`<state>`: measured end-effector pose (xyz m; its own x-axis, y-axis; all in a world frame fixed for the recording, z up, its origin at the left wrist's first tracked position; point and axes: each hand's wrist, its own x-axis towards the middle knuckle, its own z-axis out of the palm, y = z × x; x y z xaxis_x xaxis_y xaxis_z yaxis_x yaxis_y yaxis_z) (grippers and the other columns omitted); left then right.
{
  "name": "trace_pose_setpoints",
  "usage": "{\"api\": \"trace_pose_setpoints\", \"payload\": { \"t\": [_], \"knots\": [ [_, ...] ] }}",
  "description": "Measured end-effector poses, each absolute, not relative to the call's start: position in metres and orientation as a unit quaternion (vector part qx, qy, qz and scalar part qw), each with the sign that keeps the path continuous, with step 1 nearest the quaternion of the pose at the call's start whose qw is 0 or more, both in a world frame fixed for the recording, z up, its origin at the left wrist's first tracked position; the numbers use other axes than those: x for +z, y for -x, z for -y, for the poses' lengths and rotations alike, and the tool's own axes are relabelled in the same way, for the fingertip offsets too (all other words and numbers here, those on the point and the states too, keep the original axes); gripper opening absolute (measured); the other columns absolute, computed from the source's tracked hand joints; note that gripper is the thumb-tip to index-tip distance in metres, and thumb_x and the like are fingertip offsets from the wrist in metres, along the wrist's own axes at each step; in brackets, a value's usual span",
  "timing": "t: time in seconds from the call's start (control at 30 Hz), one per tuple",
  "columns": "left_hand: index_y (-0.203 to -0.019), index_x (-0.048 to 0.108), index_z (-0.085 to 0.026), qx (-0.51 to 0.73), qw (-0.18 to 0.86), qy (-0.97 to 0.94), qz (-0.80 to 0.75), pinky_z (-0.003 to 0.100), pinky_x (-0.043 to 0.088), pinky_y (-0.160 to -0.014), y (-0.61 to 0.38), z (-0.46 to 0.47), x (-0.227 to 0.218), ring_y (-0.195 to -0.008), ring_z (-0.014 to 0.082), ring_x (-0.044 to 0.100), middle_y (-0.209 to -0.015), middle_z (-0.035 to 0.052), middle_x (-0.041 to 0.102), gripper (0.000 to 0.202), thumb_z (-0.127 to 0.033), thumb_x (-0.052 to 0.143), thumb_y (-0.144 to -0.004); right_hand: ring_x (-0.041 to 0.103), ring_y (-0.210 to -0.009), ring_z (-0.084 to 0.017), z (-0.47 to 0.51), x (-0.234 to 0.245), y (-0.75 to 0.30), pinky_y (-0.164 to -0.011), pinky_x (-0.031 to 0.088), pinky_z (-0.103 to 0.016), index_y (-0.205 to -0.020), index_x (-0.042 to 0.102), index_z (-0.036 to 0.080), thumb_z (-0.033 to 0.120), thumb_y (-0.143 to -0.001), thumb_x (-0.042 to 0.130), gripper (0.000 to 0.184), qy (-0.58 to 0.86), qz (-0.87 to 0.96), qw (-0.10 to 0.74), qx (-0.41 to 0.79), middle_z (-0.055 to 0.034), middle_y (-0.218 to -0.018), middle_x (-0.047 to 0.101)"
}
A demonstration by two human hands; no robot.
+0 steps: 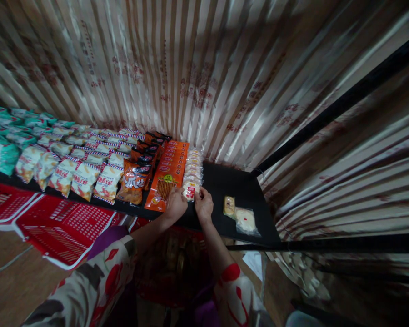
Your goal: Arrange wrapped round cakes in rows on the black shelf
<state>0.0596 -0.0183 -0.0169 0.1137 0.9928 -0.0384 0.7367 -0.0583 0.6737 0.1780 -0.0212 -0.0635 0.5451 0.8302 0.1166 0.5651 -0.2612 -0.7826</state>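
A round white cracker packet (190, 191) with a red label sits at the front of a row of similar clear-wrapped packets (194, 162). My left hand (176, 204) pinches its left edge, and my right hand (203, 204) grips its right edge, fingers closed. Just left of that row lie overlapping orange snack packs (171, 160), the front one showing brown sticks through a window. Farther right on the black shelf (213, 181) are a small yellowish packet (229, 205) and a flat white packet (246, 220) in clear wrap.
Orange-and-black snack bags (133, 181), white snack bags (108, 181) and green bags (3, 154) fill the shelf's left side in rows. Red baskets (66, 222) stand below its front edge. A striped curtain (204, 81) hangs behind, and a black pole (327, 109) slants at right.
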Motion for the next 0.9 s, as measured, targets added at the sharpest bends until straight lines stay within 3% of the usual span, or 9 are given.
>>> {"api": "trace_pose_setpoints", "payload": {
  "t": [0.27, 0.9],
  "knots": [
    [-0.117, 0.054, -0.013, 0.195, 0.271, -0.747, -0.574, 0.029, 0.044, -0.09, -0.065, 0.025, -0.025, -0.1, 0.0186, 0.056, -0.109, 0.0113, 0.057, 0.039, -0.011, 0.041, -0.081, 0.054, -0.072, -0.016, 0.021, -0.065, -0.178, -0.073, 0.045, -0.028, -0.106, 0.063, 0.014, 0.035, -0.076, 0.046, 0.041, 0.777, 0.446, 0.416, 0.154, -0.0092, -0.091, 0.061],
    [-0.127, 0.046, -0.012, 0.164, 0.284, -0.756, -0.567, 0.031, 0.046, -0.089, -0.071, 0.023, -0.029, -0.105, 0.0218, 0.055, -0.118, 0.0155, 0.054, 0.045, -0.013, 0.04, -0.083, 0.055, -0.078, -0.017, 0.021, -0.071, -0.179, -0.077, 0.045, -0.03, -0.11, 0.061, 0.014, 0.036, -0.077, 0.045, 0.043, 0.773, 0.454, 0.418, 0.149, -0.0097, -0.095, 0.061]
  ]
}}
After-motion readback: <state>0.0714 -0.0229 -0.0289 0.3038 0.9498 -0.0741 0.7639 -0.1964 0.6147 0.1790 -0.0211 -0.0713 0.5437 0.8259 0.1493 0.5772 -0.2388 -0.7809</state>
